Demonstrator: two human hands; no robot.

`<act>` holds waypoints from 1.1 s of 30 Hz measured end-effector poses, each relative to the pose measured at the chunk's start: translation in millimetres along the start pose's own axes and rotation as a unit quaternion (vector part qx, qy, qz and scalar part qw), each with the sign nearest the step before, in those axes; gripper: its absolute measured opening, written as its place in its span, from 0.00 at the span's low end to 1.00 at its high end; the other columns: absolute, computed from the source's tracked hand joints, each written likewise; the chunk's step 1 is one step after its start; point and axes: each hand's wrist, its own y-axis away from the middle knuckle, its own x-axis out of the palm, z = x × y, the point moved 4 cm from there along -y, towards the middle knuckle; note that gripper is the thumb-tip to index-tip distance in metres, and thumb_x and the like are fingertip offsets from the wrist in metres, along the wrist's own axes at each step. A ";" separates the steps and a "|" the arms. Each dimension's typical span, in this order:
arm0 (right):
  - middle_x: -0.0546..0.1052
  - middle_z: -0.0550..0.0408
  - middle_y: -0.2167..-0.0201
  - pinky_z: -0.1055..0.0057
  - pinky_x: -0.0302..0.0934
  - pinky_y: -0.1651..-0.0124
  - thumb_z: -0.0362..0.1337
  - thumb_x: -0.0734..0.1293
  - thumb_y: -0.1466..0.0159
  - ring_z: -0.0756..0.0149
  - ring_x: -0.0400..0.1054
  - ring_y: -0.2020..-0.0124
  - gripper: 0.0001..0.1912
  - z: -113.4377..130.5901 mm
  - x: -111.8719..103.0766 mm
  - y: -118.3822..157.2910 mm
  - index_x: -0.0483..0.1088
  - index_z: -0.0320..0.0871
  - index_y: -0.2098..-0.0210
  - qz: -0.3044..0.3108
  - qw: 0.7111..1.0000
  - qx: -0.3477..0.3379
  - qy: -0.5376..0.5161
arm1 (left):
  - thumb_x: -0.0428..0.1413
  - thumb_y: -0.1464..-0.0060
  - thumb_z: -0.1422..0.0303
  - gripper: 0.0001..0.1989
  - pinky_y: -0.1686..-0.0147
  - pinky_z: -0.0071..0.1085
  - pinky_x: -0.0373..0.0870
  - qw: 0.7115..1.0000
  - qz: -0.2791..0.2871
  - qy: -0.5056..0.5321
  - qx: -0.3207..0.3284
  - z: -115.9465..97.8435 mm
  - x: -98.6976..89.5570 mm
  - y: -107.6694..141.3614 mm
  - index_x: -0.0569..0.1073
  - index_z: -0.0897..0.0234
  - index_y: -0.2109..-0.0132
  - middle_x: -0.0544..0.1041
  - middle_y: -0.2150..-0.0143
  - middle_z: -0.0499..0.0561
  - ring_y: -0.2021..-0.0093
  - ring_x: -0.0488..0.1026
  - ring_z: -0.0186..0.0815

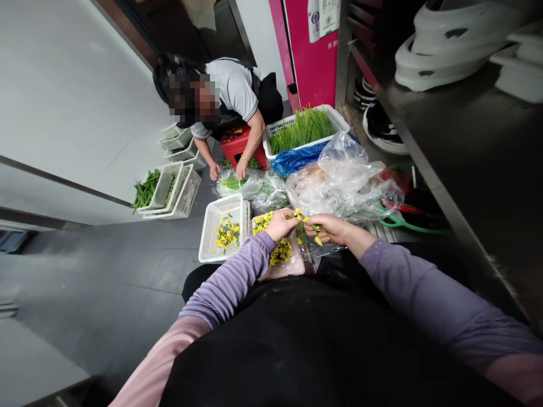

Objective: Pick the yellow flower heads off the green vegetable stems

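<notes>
- At six o'clock, closest to the camera, black cloth [263,339] covers the lap; a pinkish tray [297,264] sits just beyond it, probably so that what it holds is within short reach.
- At the clock's centre, the left hand [280,225] pinches yellow flowers [299,215] between thumb and fingers, while the right hand [333,228] grasps green stems with blossoms showing below it. Fingertips nearly meet, perhaps so that one hand steadies what the other works on.
- Toward eight o'clock from the hands, more yellow flowers lie heaped in the tray: small, bright heads with dark green between them. Their finer detail is too small to tell.
- At nine o'clock, a white basket [205,244] stands beside the tray and holds a smaller flower pile, likely set there for an easy sideways reach.
- At two o'clock, clear plastic [343,183] lies crumpled.
- At eleven o'clock, a co-worker [237,90] bends forward by a red stool [234,148], both hands at bagged green stalks [232,184].
- At twelve o'clock, long green leaves [303,133] fill another basket, before a magenta cabinet [311,68].
</notes>
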 end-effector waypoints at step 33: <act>0.56 0.65 0.88 0.78 0.39 0.85 0.46 0.66 0.50 0.77 0.50 0.88 0.15 -4.1 -11.4 -11.0 0.61 0.41 0.74 -0.144 0.985 -0.069 -0.071 | 0.59 0.61 0.61 0.17 0.89 0.20 0.37 0.982 -0.029 0.170 -0.076 17.1 22.7 30.2 0.58 0.64 0.74 0.52 0.88 0.36 0.90 0.45 0.19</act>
